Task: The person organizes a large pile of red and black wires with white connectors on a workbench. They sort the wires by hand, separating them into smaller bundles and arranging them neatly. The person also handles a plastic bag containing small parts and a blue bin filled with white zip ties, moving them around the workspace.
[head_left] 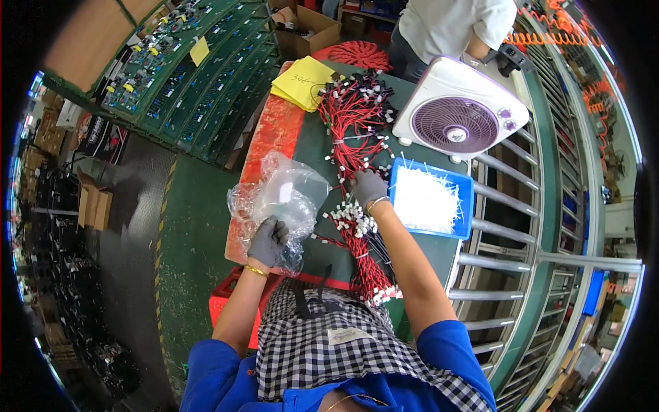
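**Gloved hands on a plastic bag and a wire bundle**

Left hand (268, 240), grey-gloved, closed around the lower edge of a clear plastic bag (285, 199), just left of frame centre. Right hand (368, 187), also gloved, curled down onto a bundle of red wires (353, 130) near the centre; looks like a grip on the strands, though fingertips hidden. More red and black wires with white connectors (351, 218) trailing down the middle toward an apron of black-and-white check (322, 336).

Bag lying crumpled over an orange sheet (274, 130) on the green desk (312, 147). Probably very light, limp and slippery; likely to collapse and slide unless pinched at a gathered edge or the mouth. Wires soft, springy, prone to tangling; best taken around the bunched middle, not by the small connectors, which could snag or pull loose.

Right of centre, a blue tray (465, 185) of white cable ties (425, 199). Above it, a white fan with purple grille (456, 123). Yellow notepads (302, 82) upper centre. Another person's torso in a white shirt (453, 24) at the top edge. Green racks (199, 89) upper left.
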### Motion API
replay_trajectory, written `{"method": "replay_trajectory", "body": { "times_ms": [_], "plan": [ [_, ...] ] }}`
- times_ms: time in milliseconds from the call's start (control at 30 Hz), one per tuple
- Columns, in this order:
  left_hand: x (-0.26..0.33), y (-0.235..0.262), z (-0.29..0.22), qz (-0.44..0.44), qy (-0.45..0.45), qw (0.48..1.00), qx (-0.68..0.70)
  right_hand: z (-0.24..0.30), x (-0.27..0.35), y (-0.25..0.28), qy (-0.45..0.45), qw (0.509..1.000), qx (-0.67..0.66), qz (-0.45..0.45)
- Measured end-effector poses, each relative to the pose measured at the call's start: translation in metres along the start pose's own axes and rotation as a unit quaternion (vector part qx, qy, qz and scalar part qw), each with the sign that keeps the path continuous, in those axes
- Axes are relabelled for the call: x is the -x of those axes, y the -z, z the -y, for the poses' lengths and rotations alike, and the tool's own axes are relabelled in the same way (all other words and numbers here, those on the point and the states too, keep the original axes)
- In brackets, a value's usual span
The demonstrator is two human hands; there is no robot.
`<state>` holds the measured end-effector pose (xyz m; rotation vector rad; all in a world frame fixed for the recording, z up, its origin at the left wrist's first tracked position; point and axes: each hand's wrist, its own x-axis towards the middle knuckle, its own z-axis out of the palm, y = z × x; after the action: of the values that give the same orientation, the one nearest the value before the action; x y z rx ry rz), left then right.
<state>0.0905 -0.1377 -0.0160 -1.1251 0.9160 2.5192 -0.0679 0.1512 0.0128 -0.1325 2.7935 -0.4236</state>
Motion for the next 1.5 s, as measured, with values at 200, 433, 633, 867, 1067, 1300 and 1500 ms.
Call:
{"method": "replay_trajectory", "body": {
  "times_ms": [200,433,633,867,1067,1300,1500],
  "plan": [
    [0.004,0.006,-0.022,0.016,0.033,0.996,-0.075,-0.028,0.028,0.010,0.053,0.948,-0.219,-0.224],
    [0.028,-0.007,-0.055,-0.090,-0.127,0.966,-0.205,-0.082,0.103,0.080,-0.097,0.846,-0.453,-0.264],
    [0.044,-0.090,-0.055,-0.020,-0.589,0.592,-0.550,-0.137,0.121,0.075,-0.170,0.951,-0.109,-0.236],
    [-0.026,-0.088,-0.023,0.010,-0.398,0.317,-0.861,-0.094,0.098,0.082,-0.063,0.959,-0.044,-0.272],
    [-0.052,-0.036,-0.011,0.059,-0.291,0.302,-0.906,-0.020,0.053,0.047,0.002,0.997,0.004,-0.073],
    [-0.038,-0.018,-0.007,0.073,-0.331,0.321,-0.884,-0.010,-0.002,0.003,-0.037,0.994,0.101,0.009],
    [-0.025,-0.044,-0.031,0.106,-0.230,0.314,-0.915,-0.019,0.007,0.004,0.009,0.996,-0.034,-0.080]
  ]
}}
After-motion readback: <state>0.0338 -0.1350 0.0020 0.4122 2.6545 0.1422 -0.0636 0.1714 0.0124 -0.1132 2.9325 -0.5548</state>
